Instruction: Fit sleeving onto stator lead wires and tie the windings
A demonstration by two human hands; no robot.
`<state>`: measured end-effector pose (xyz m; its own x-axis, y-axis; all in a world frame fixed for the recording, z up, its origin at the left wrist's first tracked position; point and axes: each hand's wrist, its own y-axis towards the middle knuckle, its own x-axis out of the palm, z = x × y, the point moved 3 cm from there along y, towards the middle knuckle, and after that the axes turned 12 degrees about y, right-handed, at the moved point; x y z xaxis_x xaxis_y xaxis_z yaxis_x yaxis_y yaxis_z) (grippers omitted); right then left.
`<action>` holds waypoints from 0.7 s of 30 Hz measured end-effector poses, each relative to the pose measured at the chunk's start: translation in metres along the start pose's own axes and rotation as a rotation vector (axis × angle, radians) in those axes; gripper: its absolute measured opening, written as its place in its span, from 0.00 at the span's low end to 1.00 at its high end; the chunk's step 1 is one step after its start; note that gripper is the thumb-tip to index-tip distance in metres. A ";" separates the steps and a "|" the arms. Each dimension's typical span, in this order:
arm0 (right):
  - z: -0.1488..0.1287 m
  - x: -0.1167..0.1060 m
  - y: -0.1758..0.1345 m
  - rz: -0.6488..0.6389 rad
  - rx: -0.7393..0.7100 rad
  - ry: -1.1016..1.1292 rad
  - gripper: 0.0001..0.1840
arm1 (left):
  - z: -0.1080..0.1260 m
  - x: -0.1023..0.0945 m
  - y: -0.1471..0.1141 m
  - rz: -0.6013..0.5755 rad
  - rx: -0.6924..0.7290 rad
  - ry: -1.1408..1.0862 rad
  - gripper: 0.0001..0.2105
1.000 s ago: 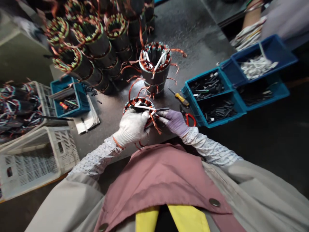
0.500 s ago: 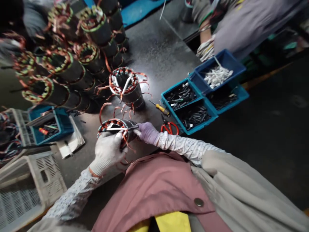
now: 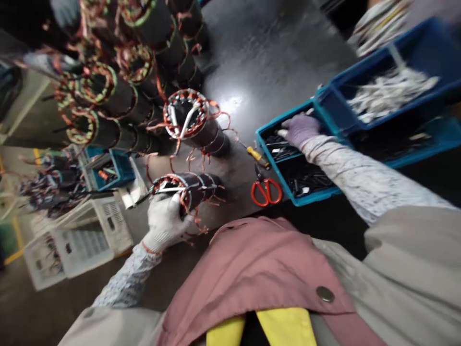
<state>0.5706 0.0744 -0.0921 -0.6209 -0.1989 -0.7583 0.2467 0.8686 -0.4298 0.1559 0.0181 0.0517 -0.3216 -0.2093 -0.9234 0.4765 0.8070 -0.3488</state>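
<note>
Stator (image 3: 197,186), dark-sided and copper-rimmed

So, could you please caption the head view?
Left hand on a wire-wound cylinder, right hand at a teal bin.

I am in a workshop, an electrical one: dark cylinders ringed with copper wire (image 3: 117,96) crowd my smooth dark-grey worktop (image 3: 259,57), alongside red-handled metal scissors (image 3: 267,183), a yellow-handled screwdriver (image 3: 258,157) and a teal plastic parts bin (image 3: 276,168). Off-white slotted plastic crates (image 3: 117,223) stand beside it; a co-worker's white cloth cuff (image 3: 380,29) shows opposite.
</note>
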 end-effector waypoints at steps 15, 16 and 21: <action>-0.096 0.115 -0.172 -0.136 0.550 1.261 0.12 | 0.003 0.002 0.003 -0.053 0.054 -0.051 0.22; -0.102 0.138 -0.182 -0.107 0.587 1.289 0.13 | 0.003 0.003 0.003 -0.047 0.060 -0.058 0.22; -0.109 0.195 -0.189 0.100 0.614 1.349 0.15 | 0.003 0.003 0.003 -0.047 0.085 -0.061 0.22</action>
<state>0.3220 -0.0789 -0.1054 -0.7025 0.7080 0.0717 0.3838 0.4619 -0.7996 0.1590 0.0181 0.0474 -0.2962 -0.2809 -0.9129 0.5303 0.7465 -0.4018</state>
